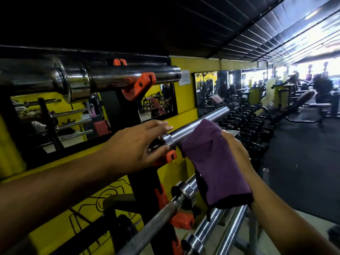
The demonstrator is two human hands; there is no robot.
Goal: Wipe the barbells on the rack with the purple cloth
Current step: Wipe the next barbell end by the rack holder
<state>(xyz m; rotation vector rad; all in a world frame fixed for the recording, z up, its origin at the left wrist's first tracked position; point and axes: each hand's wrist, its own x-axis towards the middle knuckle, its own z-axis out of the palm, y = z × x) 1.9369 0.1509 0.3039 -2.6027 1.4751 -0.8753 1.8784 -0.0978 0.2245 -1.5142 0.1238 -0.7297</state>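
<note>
Several chrome barbells lie on a black rack (145, 183) with orange hooks. My left hand (136, 144) grips the collar of the middle barbell (206, 121), thumb under it and fingers over the top. My right hand (237, 153) holds the purple cloth (211, 162) wrapped against that barbell's sleeve, just right of the collar; the cloth hangs down over my wrist. The top barbell (128, 76) sits above, close to the camera. Two lower barbells (176, 205) run beneath my arms.
A yellow wall with mirrors (92, 115) backs the rack. A dumbbell rack (252, 118) stands to the right of it. Benches and machines (303, 96) fill the far right, with dark open floor (303, 153) between.
</note>
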